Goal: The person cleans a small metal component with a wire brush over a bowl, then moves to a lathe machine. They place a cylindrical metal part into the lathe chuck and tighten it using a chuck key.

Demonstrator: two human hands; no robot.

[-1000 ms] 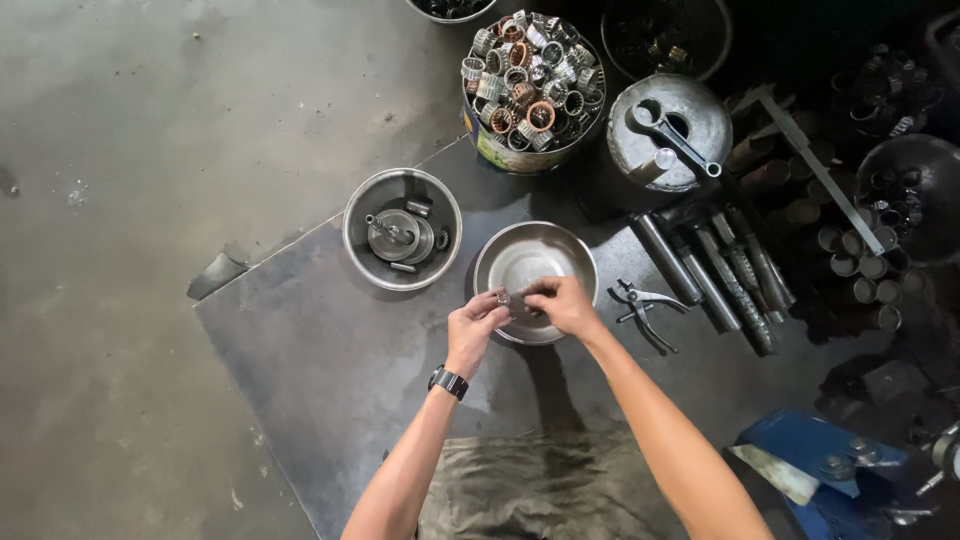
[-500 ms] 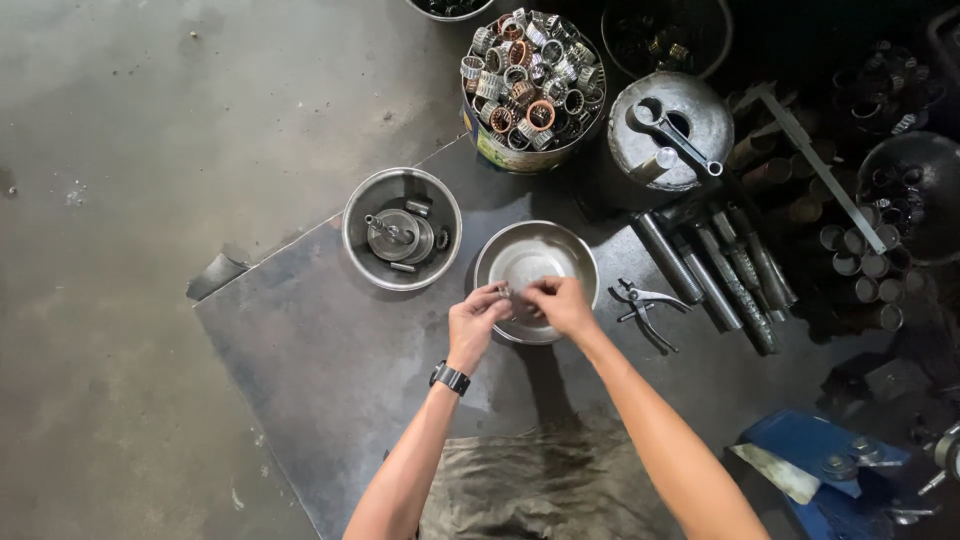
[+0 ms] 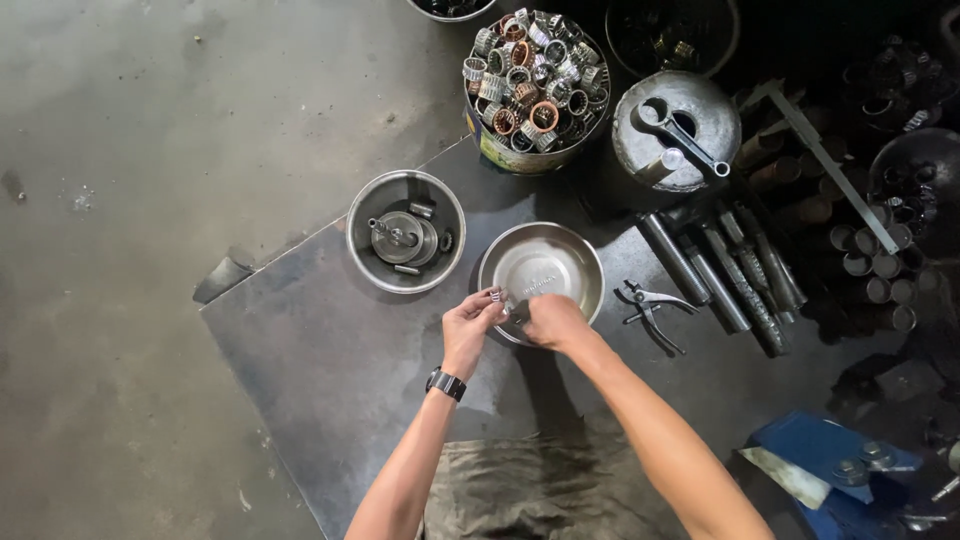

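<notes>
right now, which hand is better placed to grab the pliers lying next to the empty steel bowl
Right. The pliers lie on the mat just right of the empty bowl, on the right hand's side. The left hand is farther away and pinches a small metal part.

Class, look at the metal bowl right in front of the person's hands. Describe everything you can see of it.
The metal bowl is round, shallow and silvery, seemingly steel, with a dull, smudged bottom that looks empty. It sits upright on the dark floor mat, right of a second bowl holding metal parts. The left hand and right hand hover over its near rim, hiding part of it.
</notes>
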